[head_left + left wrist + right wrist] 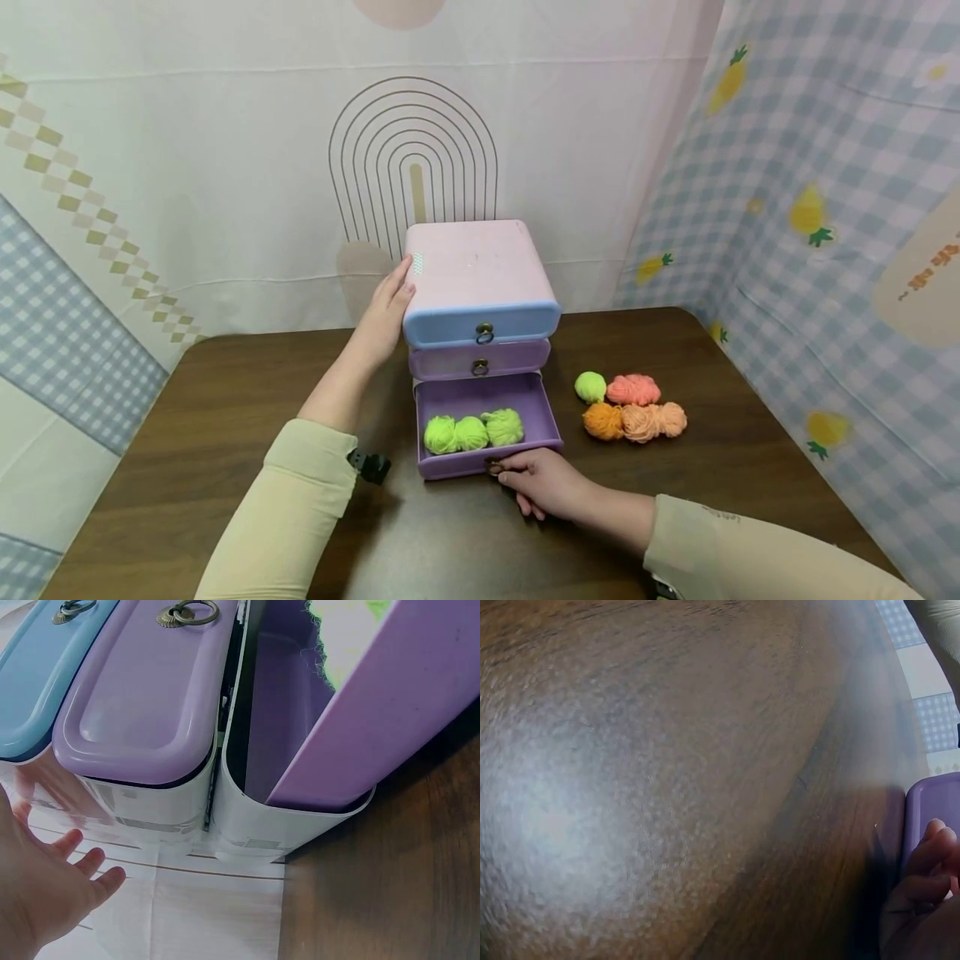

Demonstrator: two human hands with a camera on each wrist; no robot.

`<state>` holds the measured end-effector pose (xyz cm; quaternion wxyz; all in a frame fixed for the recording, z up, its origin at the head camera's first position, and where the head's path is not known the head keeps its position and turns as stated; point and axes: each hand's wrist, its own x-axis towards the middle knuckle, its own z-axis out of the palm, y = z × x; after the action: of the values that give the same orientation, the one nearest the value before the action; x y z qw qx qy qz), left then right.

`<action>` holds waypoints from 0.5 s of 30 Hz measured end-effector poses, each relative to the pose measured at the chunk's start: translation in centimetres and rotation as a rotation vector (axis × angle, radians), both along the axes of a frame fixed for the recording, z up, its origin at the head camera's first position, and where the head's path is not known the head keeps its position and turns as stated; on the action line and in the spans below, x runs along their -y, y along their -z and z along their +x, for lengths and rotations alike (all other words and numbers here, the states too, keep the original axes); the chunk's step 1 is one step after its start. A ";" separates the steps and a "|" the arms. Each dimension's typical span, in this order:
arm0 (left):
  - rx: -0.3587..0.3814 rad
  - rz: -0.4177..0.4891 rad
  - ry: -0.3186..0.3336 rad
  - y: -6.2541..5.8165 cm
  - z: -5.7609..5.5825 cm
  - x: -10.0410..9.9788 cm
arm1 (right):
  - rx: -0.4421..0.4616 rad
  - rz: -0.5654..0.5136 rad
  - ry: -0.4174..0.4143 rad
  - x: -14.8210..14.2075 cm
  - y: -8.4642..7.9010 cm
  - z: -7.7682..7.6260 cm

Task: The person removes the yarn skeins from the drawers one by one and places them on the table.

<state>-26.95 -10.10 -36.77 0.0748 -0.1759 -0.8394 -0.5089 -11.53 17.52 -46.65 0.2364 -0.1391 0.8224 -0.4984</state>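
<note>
A three-tier mini drawer cabinet [474, 265] stands on the table with a pink top, a blue top drawer [442, 327] and a purple middle drawer [442, 362]. Its purple bottom drawer [480, 392] is pulled out, and three lime green yarn balls [471, 433] lie along its front. My left hand [384, 317] rests against the cabinet's upper left side, fingers extended, also visible in the left wrist view. At the bottom drawer's front, my right hand [551, 485] pinches the brass ring pull [492, 467] between thumb and finger. The right wrist view catches only its curled fingers [930, 859].
Right of the cabinet lie a lime green yarn ball [590, 387], a coral yarn bundle [633, 389], an orange yarn ball [603, 421] and peach yarn balls [641, 423]. A patterned cloth [240, 167] hangs behind the brown table [247, 400], with a checked cloth [795, 275] at right.
</note>
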 end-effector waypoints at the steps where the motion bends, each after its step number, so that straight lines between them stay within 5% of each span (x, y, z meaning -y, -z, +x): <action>1: 0.002 -0.001 0.000 0.0 0.0 0.0 | -0.006 0.004 -0.006 0.0 0.0 0.0; 15: -0.002 -0.003 -0.002 0.0 0.0 0.0 | -0.074 0.053 0.004 -1.6 -0.1 0.3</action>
<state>-26.92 -10.12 -36.80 0.0757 -0.1755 -0.8402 -0.5075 -11.27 19.14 -46.50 0.2084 -0.1494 0.8439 -0.4713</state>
